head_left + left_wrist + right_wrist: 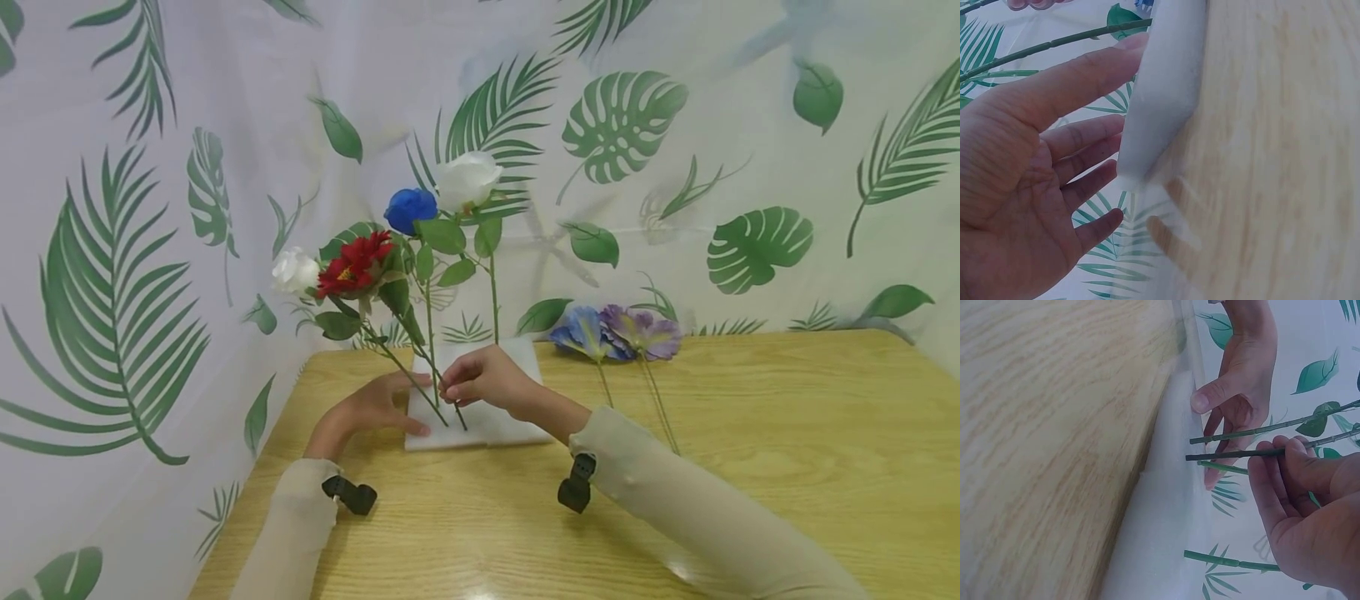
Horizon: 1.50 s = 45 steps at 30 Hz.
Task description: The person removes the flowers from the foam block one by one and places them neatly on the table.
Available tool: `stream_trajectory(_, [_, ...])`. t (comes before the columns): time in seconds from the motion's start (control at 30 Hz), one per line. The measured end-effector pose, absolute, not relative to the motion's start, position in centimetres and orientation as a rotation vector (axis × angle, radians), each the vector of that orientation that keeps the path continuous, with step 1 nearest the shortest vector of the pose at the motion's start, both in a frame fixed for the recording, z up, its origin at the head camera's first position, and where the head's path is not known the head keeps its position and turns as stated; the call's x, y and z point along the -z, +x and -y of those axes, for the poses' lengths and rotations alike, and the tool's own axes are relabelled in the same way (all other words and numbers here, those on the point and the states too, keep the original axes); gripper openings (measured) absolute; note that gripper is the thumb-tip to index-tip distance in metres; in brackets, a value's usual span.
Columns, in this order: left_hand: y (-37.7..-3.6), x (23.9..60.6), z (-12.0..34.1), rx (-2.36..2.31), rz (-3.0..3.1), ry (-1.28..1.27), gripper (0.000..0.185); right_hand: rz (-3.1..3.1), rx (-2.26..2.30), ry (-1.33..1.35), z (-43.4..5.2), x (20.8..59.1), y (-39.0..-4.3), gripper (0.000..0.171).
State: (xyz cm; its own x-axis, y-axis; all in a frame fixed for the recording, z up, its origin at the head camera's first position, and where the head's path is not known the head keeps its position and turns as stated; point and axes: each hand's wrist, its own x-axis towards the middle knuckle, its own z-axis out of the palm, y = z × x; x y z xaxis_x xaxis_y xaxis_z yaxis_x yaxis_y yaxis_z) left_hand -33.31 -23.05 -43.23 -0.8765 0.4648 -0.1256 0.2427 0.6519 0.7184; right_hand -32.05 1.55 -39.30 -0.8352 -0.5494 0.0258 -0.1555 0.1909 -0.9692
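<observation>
A white foam block (pixel 517 427) lies on the table with artificial flowers standing in it. My right hand (pixel 491 383) pinches a dark flower stem (pixel 1229 455) between thumb and fingers, its lower end right at the foam's top. I cannot tell which bloom it carries. Another stem (pixel 1254 430) slants close beside it. Above are a red flower (pixel 355 265) and a white rose (pixel 295 272), leaning left. A blue rose (pixel 409 210) and a larger white rose (pixel 468 179) stand taller behind. My left hand (pixel 1035 169) spreads its thumb and fingers at the foam's left edge.
On the wooden table (pixel 787 433), right of the foam, lie a blue flower (pixel 585 333) and a purple flower (pixel 641 332), their thin stems toward my right forearm. A leaf-patterned white cloth (pixel 517 50) hangs behind and at the left.
</observation>
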Motion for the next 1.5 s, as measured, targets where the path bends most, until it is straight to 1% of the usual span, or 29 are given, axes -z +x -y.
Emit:
stream_trajectory(0.3, [-33.28,43.23,23.21,-1.065,-2.57,0.535,0.08,-2.147,1.706,-0.656,-1.46,39.26,-31.89,0.013])
stream_trajectory(0.97, [-33.75,43.78,23.33,-1.066,-2.578,0.653,0.08,-2.135,1.731,-0.648,-1.71,39.4,-31.73,0.013])
stream_trajectory(1.5, [-33.33,43.5,23.01,-1.051,-2.588,0.559,0.078,-2.153,1.733,-0.633,-1.87,39.17,-31.37,0.011])
